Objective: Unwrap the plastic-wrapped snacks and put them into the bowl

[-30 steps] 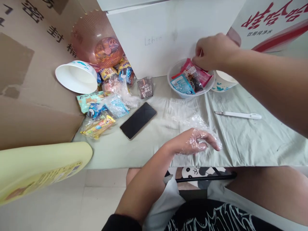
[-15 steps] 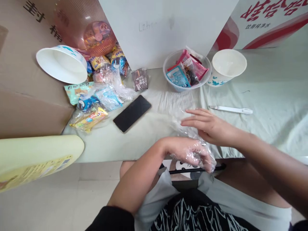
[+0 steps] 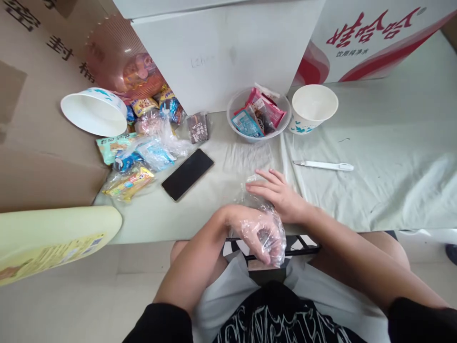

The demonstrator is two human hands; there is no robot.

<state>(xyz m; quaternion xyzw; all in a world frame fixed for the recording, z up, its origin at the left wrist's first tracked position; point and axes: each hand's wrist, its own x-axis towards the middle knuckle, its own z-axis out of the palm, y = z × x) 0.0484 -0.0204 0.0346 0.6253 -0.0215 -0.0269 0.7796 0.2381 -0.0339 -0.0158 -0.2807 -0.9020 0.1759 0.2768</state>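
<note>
My left hand [image 3: 255,233] is bent down at the table's front edge, its fingers curled with a gap between thumb and fingers. Thin clear plastic film [image 3: 280,238] covers its fingers and back; whether it is a disposable glove or a bag, I cannot tell. Just behind it, my right hand [image 3: 280,197] is stretched out low over the table with its fingers extended, against more of the crinkled film. No solid object shows in either hand. To the right of my right hand lies a white craft knife [image 3: 323,166].
A black phone [image 3: 188,174] lies left of my hands, beside several wrapped snacks [image 3: 130,183]. Behind stand a clear bowl [image 3: 233,126] of snack packets and a white paper tub [image 3: 314,107]. Another tub [image 3: 94,114] tilts at left. Boxes [image 3: 221,57] line the back.
The view has shifted, so the table things appear further left. My right hand has come closer to my left, the fingers flatter. The left hand's fingers stay curled inside the film.
</note>
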